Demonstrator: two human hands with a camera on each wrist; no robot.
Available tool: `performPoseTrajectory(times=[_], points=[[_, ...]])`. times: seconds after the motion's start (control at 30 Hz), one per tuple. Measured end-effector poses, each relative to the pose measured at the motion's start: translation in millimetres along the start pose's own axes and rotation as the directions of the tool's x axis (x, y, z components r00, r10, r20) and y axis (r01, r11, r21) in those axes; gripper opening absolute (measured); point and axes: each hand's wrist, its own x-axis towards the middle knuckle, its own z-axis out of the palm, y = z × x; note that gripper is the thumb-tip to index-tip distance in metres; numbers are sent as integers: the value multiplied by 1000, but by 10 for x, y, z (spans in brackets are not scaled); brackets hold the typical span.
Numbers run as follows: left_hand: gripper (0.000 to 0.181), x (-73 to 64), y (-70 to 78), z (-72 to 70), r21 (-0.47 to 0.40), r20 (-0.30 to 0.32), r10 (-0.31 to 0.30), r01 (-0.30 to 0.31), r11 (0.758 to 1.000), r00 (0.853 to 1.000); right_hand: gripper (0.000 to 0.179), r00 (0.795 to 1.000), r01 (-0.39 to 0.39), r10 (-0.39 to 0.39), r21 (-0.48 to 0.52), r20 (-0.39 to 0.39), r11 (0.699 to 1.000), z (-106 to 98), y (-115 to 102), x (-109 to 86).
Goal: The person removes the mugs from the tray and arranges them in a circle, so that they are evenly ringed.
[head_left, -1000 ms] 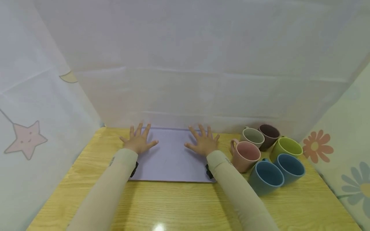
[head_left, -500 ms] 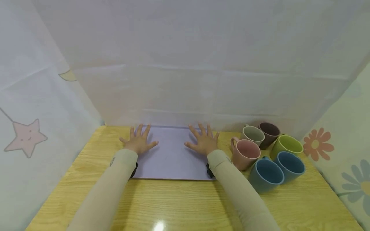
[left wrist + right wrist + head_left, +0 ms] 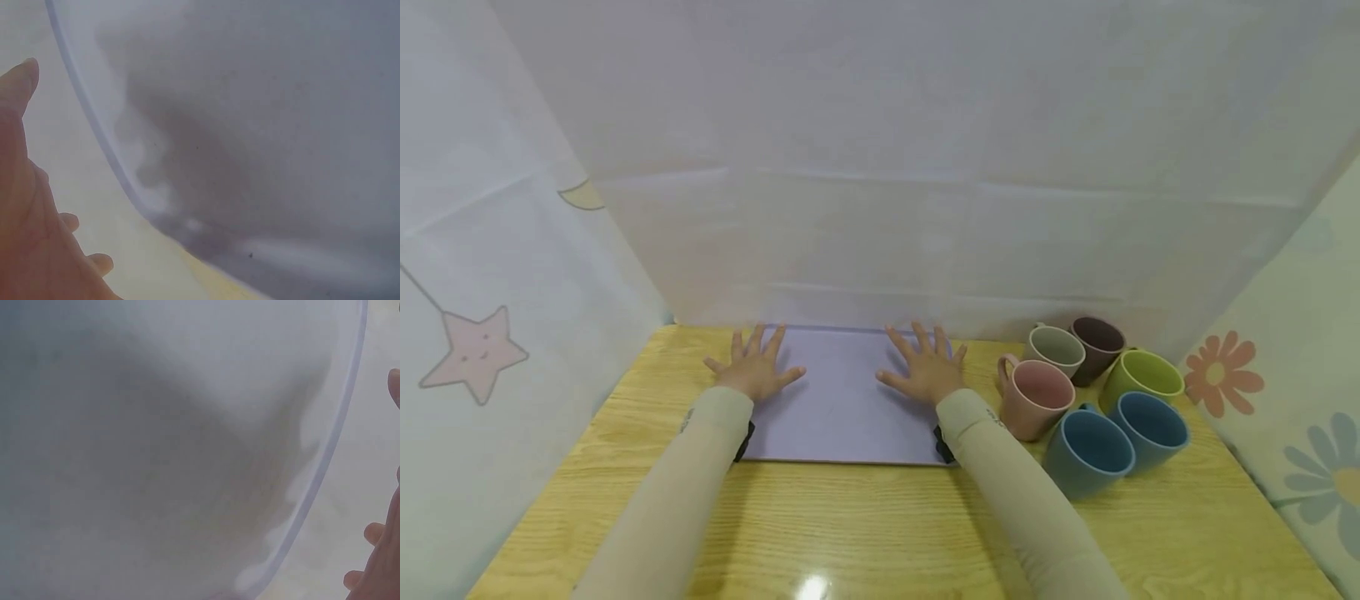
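Observation:
A flat lavender board point(image 3: 842, 408) lies on the wooden table. Over its left side is my left hand point(image 3: 752, 373), fingers spread wide and holding nothing. My right hand point(image 3: 931, 375) is spread the same way over the board's right side. Both wrist views show hand shadows on the pale board point(image 3: 300, 156), with the left palm point(image 3: 37, 237) at one edge and the right hand point(image 3: 381, 556) at the other, apart from the surface. Nearest to the right hand stands a pink mug point(image 3: 1036, 400), its handle toward the hand.
Right of the board, several mugs cluster upright: a grey-white mug point(image 3: 1054, 350), a dark brown mug point(image 3: 1097, 346), a lime green mug point(image 3: 1142, 379) and two blue mugs, a front one point(image 3: 1086, 458) and a rear one point(image 3: 1152, 429). White cloth point(image 3: 865, 208) hangs behind the table point(image 3: 850, 525).
Both hands stay spread over the board; the left has shifted very slightly left. The whole head view has tilted a little. The mugs keep their places.

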Motion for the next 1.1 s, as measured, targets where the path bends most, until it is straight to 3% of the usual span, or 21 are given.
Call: performPoseTrajectory(times=[0.57,0.63,0.7,0.83,0.93,1.0,1.1], points=[[96,14,-7,19,19,12,-3,3,1000,1000,81,999,-29,30,-27,41,999,-47,-70,-44],[94,205,252,56,27,33,89,-90,996,995,81,993,-116,117,-35,18,993,-113,159,-245],[93,377,528,106,36,51,181,-183,982,982,81,980,-201,201,-41,-7,979,-181,373,-465],[95,657,1120,233,45,85,357,-362,931,930,81,926,-377,375,-47,-44,925,-317,745,-955],[97,796,1590,355,33,117,483,-489,872,868,81,859,-511,510,-47,-37,858,-419,960,-1378],[96,825,1903,440,11,118,573,-578,816,811,81,809,-588,588,-22,-30,808,-493,1029,-1693],[88,692,2337,490,-118,57,711,-703,701,700,80,748,-663,663,68,24,746,-685,898,-2178]])
